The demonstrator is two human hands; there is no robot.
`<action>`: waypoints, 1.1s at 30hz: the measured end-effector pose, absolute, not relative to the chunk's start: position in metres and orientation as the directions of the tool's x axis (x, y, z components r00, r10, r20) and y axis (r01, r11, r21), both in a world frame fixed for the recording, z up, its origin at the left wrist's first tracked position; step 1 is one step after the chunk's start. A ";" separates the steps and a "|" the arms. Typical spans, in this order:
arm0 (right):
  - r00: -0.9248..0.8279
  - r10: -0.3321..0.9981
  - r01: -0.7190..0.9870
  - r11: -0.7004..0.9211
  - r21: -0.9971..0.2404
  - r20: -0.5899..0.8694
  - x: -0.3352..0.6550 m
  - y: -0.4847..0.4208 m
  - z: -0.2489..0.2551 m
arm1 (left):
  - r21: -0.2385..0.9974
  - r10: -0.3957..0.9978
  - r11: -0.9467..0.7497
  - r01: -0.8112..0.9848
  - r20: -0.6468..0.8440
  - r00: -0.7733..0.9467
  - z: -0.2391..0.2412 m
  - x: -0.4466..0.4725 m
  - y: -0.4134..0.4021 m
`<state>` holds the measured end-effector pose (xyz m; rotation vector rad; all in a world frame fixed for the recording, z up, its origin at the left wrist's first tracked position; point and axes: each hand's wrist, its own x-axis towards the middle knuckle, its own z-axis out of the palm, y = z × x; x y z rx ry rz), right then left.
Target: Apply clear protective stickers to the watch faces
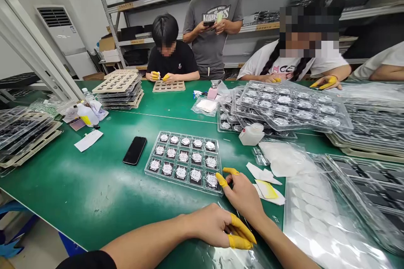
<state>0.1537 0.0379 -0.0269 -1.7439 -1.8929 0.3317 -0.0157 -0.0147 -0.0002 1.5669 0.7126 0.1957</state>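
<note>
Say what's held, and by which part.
Right hand is at the right edge of the clear tray; whether it grips can't be told. Left hand: can't tell either.

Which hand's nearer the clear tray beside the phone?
Right. The right hand is at the near right corner of the clear tray; the left hand is apart from it, nearer the camera.

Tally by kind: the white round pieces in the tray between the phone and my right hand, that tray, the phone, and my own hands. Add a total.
White round pieces: 15
Clear tray: 1
Black phone: 1
Your left hand and right hand: 2
Total: 19
</note>
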 end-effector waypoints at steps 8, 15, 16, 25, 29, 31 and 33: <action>-0.010 0.985 0.836 0.103 -0.540 0.172 0.152 0.038 -0.022 | 0.949 0.545 -0.007 0.314 -0.260 0.797 0.000 -0.016 -0.016; -0.053 0.980 0.856 0.143 -0.496 0.191 0.159 0.042 -0.026 | 0.942 0.553 -0.104 0.318 -0.211 0.806 -0.005 -0.015 -0.016; -0.069 0.981 0.868 0.149 -0.475 0.183 0.161 0.044 -0.027 | 0.942 0.554 -0.112 0.315 -0.204 0.807 -0.005 -0.015 -0.017; -0.183 0.971 0.938 0.219 -0.268 0.151 0.171 0.048 -0.031 | 0.935 0.547 -0.227 0.274 -0.111 0.830 0.000 -0.017 -0.017; -0.088 0.996 0.964 0.093 -0.251 0.030 0.161 0.046 -0.014 | 0.928 0.548 -0.244 0.280 -0.106 0.830 0.000 -0.016 -0.017; -0.054 0.997 0.967 0.039 -0.253 -0.051 0.153 0.044 -0.002 | 0.938 0.555 -0.203 0.282 -0.127 0.822 0.001 -0.016 -0.017; -0.066 0.991 0.967 0.035 -0.253 -0.112 0.144 0.042 0.011 | 0.947 0.562 -0.146 0.287 -0.160 0.812 0.002 -0.016 -0.016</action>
